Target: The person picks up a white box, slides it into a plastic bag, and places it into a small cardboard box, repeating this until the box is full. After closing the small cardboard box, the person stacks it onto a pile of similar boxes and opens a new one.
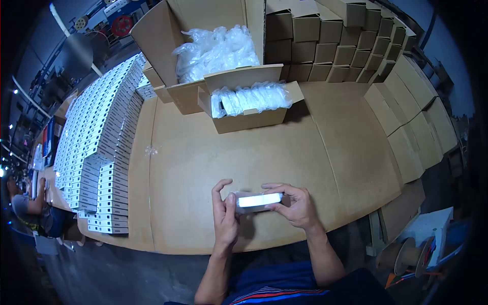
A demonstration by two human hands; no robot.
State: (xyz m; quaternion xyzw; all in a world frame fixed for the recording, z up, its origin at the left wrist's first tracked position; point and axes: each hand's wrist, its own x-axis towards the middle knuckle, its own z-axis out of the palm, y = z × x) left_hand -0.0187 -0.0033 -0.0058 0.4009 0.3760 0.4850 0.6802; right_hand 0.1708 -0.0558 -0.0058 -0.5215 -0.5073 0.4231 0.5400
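A small white box [259, 200] is held above the front part of the cardboard-covered table [239, 152]. My right hand [297, 206] grips its right end between thumb and fingers. At its left end is my left hand [225, 216], the thumb against the box and the index finger raised and bent away from it. Farther back stands an open carton [251, 121] holding a row of bubble-wrapped items [254, 98]. Behind it, a larger open carton [185, 97] contains a heap of clear bubble wrap [218, 53].
Tall stacks of small white boxes [96, 147] line the left side. Brown cartons [325, 46] are piled at the back right, with more cartons [414, 127] along the right edge. Cable spools [406, 256] stand at lower right. Another person [30, 206] sits at far left.
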